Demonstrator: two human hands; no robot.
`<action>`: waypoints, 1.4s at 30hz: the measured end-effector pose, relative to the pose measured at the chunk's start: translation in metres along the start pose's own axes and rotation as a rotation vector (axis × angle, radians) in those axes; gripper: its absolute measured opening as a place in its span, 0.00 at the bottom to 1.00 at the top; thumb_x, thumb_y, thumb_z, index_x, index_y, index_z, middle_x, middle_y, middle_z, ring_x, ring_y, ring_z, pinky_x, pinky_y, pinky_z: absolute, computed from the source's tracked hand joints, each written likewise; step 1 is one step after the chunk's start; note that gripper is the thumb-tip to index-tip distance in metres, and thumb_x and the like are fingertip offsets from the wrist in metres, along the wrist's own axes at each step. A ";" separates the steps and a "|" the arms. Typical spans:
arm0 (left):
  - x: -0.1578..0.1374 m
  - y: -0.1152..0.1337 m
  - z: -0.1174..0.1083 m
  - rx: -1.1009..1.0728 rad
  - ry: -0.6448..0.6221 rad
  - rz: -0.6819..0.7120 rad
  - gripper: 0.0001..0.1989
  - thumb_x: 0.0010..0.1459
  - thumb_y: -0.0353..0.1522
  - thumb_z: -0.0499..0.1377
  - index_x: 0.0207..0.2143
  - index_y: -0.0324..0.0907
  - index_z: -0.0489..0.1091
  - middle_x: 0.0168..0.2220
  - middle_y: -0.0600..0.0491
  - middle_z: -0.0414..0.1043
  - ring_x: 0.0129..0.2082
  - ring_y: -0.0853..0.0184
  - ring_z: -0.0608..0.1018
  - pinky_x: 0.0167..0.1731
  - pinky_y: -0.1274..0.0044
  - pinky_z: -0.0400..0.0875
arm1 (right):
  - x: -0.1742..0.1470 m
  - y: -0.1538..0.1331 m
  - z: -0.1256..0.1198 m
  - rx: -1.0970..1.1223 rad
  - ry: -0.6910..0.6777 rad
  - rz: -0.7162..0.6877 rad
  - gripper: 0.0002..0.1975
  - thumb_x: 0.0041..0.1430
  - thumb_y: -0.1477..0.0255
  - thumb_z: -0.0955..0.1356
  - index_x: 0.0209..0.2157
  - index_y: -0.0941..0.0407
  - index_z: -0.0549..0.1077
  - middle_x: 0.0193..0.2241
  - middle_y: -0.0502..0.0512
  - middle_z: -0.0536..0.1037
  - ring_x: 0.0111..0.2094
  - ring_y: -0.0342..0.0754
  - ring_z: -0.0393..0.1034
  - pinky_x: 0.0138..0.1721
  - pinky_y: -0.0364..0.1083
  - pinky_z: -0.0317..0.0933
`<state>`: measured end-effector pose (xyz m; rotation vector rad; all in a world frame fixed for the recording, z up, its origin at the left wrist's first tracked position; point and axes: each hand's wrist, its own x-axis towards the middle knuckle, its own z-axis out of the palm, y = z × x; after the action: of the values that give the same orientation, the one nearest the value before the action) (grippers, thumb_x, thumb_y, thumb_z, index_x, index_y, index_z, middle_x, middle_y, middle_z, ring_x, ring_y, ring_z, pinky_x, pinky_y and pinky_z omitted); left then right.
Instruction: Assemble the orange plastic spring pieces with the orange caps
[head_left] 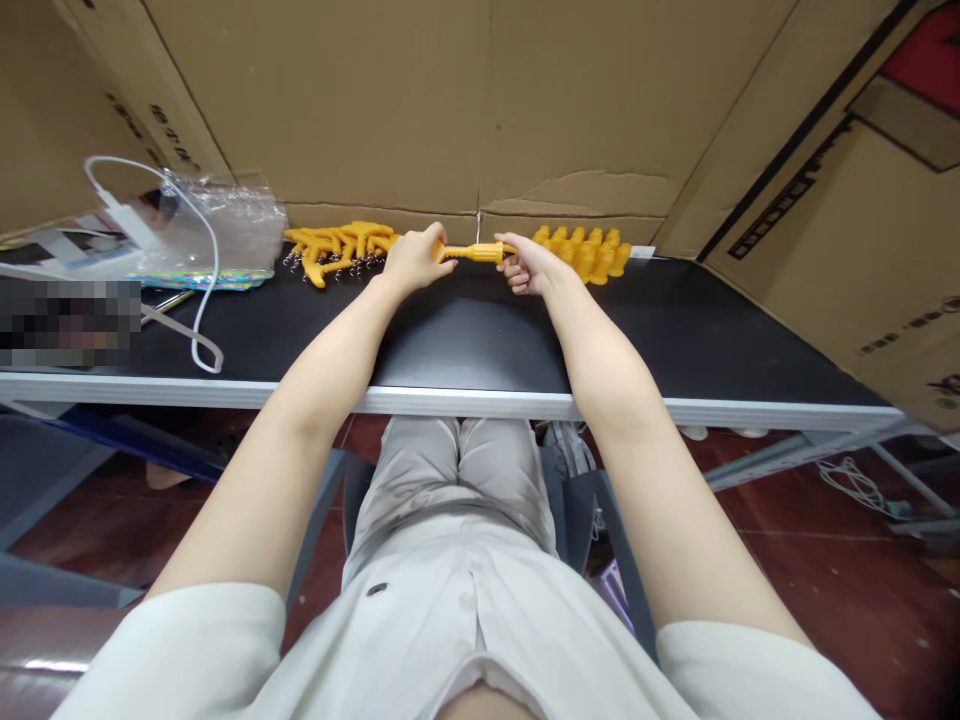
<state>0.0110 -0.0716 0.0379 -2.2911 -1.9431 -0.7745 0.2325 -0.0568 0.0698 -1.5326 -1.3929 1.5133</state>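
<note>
A yellow corkscrew piece (pixel 487 252) lies level between my two hands, above the black tabletop. My left hand (pixel 414 262) closes around its left end, thumb stretched along it. At the other end, beside a wider ribbed collar, my right hand (pixel 529 265) grips with curled fingers, hiding that tip. Whether the piece is one part or two joined parts, I cannot tell. Left of my left hand lies a pile of yellow corkscrews (pixel 341 243), their metal spirals showing. Several yellow sleeves (pixel 600 258) stand upright in rows just right of my right hand.
Cardboard walls (pixel 480 110) enclose the back and sides of the black table (pixel 472 350). A clear plastic bag (pixel 225 225), a white cable (pixel 216 250) and papers lie at the left. A metal rail (pixel 472 402) forms the front edge.
</note>
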 end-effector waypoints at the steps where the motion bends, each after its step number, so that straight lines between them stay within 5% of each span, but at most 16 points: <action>1: -0.001 0.001 -0.001 0.004 -0.004 -0.004 0.31 0.64 0.41 0.65 0.67 0.42 0.73 0.54 0.38 0.82 0.61 0.39 0.80 0.65 0.56 0.73 | 0.000 0.000 0.000 0.003 0.002 0.001 0.24 0.78 0.48 0.65 0.33 0.51 0.64 0.14 0.39 0.51 0.13 0.38 0.38 0.13 0.38 0.40; 18: 0.004 -0.002 0.004 0.009 0.029 0.021 0.32 0.63 0.40 0.66 0.69 0.45 0.72 0.53 0.41 0.82 0.62 0.40 0.80 0.65 0.58 0.73 | 0.007 0.002 -0.002 -0.018 -0.008 -0.005 0.27 0.73 0.42 0.69 0.33 0.50 0.64 0.14 0.39 0.50 0.13 0.39 0.39 0.13 0.40 0.40; 26: 0.001 -0.004 0.003 0.001 0.038 0.062 0.35 0.64 0.39 0.64 0.72 0.45 0.71 0.62 0.40 0.80 0.64 0.42 0.80 0.67 0.58 0.73 | 0.001 0.005 0.002 0.226 0.000 -0.090 0.19 0.80 0.55 0.69 0.37 0.54 0.70 0.25 0.52 0.76 0.22 0.41 0.67 0.24 0.38 0.65; 32: 0.004 -0.007 0.006 -0.089 0.073 0.159 0.46 0.64 0.36 0.62 0.83 0.50 0.57 0.70 0.41 0.75 0.70 0.46 0.77 0.69 0.58 0.72 | 0.022 0.005 -0.008 0.296 0.229 -0.316 0.13 0.81 0.61 0.67 0.40 0.52 0.68 0.33 0.50 0.76 0.33 0.42 0.76 0.38 0.38 0.74; 38: 0.007 -0.013 0.009 -0.105 0.029 0.158 0.40 0.67 0.36 0.61 0.80 0.46 0.63 0.64 0.41 0.81 0.67 0.49 0.80 0.71 0.61 0.70 | 0.041 0.015 -0.024 -0.420 0.580 -0.701 0.24 0.74 0.51 0.74 0.58 0.53 0.73 0.59 0.64 0.79 0.63 0.59 0.75 0.62 0.54 0.73; 42: 0.005 -0.009 0.008 -0.098 0.005 0.136 0.37 0.67 0.35 0.59 0.77 0.42 0.66 0.61 0.41 0.83 0.65 0.48 0.80 0.71 0.59 0.71 | 0.037 0.025 -0.022 -0.794 0.610 -0.693 0.18 0.78 0.64 0.71 0.63 0.56 0.74 0.66 0.70 0.77 0.70 0.64 0.71 0.74 0.59 0.63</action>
<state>0.0059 -0.0623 0.0307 -2.4427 -1.7625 -0.8779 0.2532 -0.0248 0.0379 -1.4713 -1.9220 0.0336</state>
